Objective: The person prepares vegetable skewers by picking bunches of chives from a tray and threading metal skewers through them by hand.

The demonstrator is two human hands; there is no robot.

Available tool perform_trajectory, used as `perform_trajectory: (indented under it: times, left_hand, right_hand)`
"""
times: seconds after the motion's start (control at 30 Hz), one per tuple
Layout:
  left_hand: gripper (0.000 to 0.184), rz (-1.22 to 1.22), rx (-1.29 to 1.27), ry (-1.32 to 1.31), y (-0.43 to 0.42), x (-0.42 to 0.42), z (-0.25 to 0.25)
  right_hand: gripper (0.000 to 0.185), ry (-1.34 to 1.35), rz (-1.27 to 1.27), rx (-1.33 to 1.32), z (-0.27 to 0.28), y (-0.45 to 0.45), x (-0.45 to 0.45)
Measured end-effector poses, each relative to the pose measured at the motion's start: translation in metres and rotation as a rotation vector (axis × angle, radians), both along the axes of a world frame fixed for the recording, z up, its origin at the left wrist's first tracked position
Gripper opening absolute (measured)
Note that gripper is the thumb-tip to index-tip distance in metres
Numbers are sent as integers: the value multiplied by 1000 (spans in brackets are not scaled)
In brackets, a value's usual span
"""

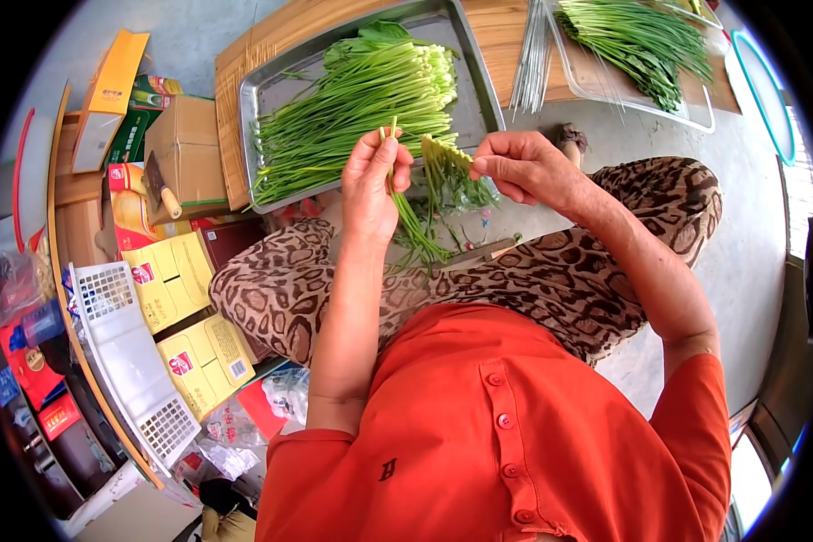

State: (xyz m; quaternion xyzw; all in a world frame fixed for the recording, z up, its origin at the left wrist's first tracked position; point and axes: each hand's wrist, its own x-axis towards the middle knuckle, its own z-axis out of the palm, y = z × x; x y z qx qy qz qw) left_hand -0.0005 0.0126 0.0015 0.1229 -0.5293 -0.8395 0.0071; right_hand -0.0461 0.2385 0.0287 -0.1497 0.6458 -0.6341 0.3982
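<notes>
Evidently, the green stalks hang from the left hand, pinched near their pale ends, perhaps to put those ends within finger reach. The right hand has its fingertips closed at one end of a lined-up row of greens between the hands, likely to steady it. Just beyond, the metal tray of loose stalks seems placed for easy reach on the table.

Greens in tray on tabletop
</notes>
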Motion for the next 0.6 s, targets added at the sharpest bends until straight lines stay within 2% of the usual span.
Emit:
perform_trajectory:
  times: [0.6]
  left_hand:
    - [16,-47,47,-17,-2,1,0]
  right_hand:
    - [25,-6,5,-23,-2,0,-1]
